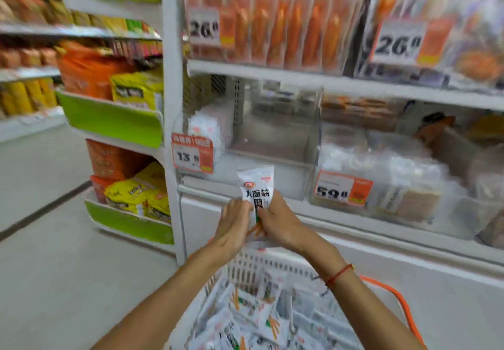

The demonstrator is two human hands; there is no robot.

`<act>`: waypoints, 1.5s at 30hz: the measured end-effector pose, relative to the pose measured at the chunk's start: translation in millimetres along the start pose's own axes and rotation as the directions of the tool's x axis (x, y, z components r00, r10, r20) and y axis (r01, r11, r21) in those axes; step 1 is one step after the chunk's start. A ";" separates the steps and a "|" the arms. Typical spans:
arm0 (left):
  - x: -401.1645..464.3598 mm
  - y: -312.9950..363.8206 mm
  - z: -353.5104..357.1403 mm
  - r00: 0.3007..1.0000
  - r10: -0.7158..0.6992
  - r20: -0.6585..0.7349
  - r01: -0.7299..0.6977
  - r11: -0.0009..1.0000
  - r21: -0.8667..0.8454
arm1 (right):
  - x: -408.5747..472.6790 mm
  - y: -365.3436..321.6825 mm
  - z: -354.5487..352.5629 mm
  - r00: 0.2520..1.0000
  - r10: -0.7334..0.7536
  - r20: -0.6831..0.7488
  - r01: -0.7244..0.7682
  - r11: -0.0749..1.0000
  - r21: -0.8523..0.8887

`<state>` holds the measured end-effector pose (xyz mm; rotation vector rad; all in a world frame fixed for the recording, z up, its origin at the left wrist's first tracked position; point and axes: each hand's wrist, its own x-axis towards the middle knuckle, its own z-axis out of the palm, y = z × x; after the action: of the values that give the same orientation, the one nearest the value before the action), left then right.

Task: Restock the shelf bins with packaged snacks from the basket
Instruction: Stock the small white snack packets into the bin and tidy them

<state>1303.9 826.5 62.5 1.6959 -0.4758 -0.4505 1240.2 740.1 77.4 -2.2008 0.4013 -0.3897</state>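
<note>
A glossy orange price tag reading 13.5 hangs on the clear plastic shelf bin. Just below it, the left hand presses flat, straight fingers against a smooth white snack packet printed 大面筋, which the right hand pinches upright above the white slotted basket of matching packets. A 59.8 tag hangs farther right.

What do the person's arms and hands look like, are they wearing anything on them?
Both forearms are bare, with no sleeves or gloves in view. The left hand wears nothing visible. Behind the right hand, a thin red string bracelet circles the wrist.
</note>
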 end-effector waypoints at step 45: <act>162.1 113.2 -159.0 0.898 0.309 0.314 -0.302 -0.089 0.949 | 215.6 -88.1 12.2 0.988 0.150 0.039 -0.152 0.988 0.041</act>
<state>1518.7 851.2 195.3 2.8774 -1.4403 0.5019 1452.6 711.7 169.6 -2.1159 0.5315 -0.2737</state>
